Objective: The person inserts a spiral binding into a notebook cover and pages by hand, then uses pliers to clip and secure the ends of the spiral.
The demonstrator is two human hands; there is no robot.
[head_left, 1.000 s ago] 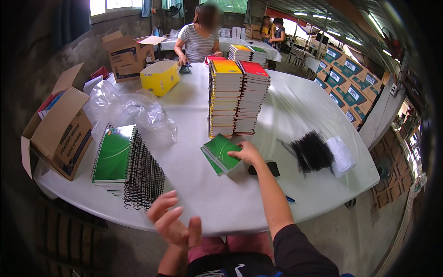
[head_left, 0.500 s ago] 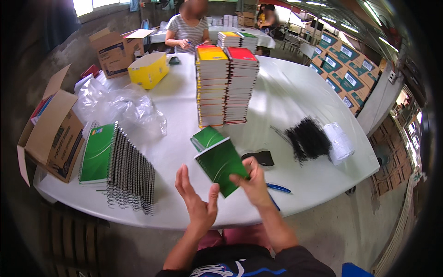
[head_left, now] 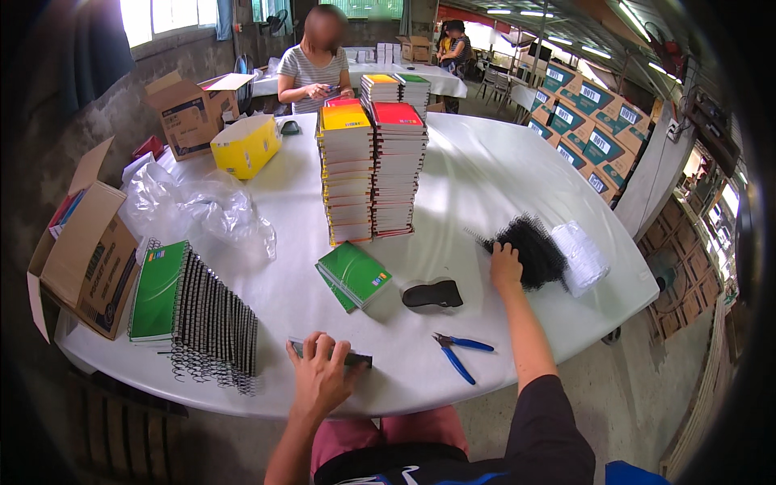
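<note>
Left hand (head_left: 319, 373) clamps down on a dark, thin notebook (head_left: 331, 353) lying flat near the front edge of the white worktop (head_left: 485, 186), fingers curled over its far edge; right hand (head_left: 506, 267) reaches out to the heap of black spiral coils (head_left: 529, 250), fingers down in the tangle, and I can't tell whether they have closed on one coil or only touch the pile; a risk right there, I'd say, because those coils look hooked into each other, and a pull could drag several along or flick them off toward the white plastic bag (head_left: 582, 255) beside them. The notebook sits close to the worktop's front edge, so a slip of the left hand could push it over onto the lap; blue-handled pliers (head_left: 454, 353) lie just right of it, between the two arms, and a returning forearm could sweep them off the edge. A small stack of green notebooks (head_left: 353, 275) and a black clip-like tool (head_left: 432, 294) lie in the middle; behind them two tall stacks of notebooks (head_left: 372, 174) stand side by side, high enough that a knock to the worktop might topple them; bound green notebooks (head_left: 190, 311) lean in a row at the left.
</note>
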